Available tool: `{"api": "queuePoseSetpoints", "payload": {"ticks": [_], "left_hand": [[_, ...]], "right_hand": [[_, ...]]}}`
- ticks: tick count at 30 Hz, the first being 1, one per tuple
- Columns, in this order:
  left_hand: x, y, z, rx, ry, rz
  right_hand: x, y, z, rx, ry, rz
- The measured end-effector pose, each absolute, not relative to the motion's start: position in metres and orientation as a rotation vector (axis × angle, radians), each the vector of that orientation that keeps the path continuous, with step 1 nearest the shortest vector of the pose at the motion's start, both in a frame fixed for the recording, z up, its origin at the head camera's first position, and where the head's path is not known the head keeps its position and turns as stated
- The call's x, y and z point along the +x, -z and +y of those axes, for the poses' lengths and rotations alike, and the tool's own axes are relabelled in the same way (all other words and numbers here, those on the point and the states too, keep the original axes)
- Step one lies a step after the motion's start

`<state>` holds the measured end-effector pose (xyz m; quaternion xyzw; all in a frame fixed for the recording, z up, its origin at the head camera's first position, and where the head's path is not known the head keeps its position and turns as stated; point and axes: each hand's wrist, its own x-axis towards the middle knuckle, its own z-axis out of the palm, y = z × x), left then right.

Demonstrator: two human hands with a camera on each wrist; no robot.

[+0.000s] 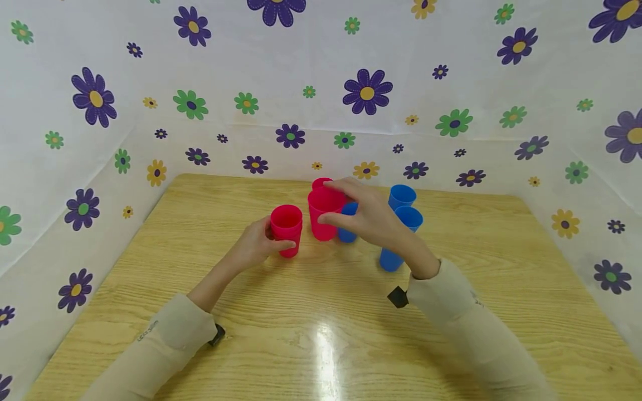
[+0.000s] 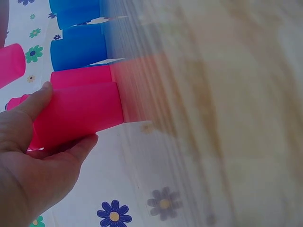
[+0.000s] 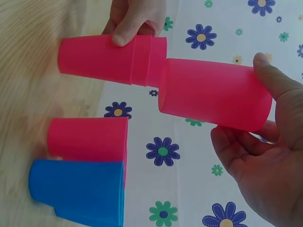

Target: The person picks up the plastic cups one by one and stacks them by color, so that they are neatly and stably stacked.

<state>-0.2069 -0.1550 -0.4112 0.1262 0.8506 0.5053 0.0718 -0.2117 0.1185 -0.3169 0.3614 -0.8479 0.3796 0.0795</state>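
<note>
My left hand [image 1: 254, 245] grips a nested stack of red plastic cups [image 1: 287, 231] standing upright on the table, fingers and thumb around its sides. In the right wrist view, rims show one inside another on that stack [image 3: 106, 59]. My right hand [image 1: 373, 217] holds a single red cup [image 3: 210, 94] near its rim, between thumb and fingers. This cup is raised off the table just right of the stack, its base close to the stack's rim; whether they touch I cannot tell. Another red cup [image 3: 87, 138] stands behind, partly hidden by the held one.
A blue cup [image 1: 347, 229] stands just right of the held red cup. Farther right are more blue cups [image 1: 390, 260], partly covered by my right wrist. The wooden table [image 1: 281, 328] ends at a white flower-printed sheet [image 1: 220, 67] at the back and sides.
</note>
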Motion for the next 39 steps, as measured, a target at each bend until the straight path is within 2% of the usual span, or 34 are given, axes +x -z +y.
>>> {"api": "queuePoseSetpoints", "payload": {"ticks": [17, 28, 39], "left_hand": [[-0.205, 0.411, -0.156, 0.423, -1.526, 2.558], [-0.204, 0.410, -0.156, 0.454, -1.522, 2.561], [-0.205, 0.412, -0.157, 0.444, -1.516, 2.564]], "right_hand": [[-0.232, 0.303, 0.075, 1.060, -1.216, -2.499], [-0.242, 0.314, 0.051, 1.147, -1.218, -2.418], [-0.240, 0.327, 0.052, 1.160, -1.213, -2.484]]}}
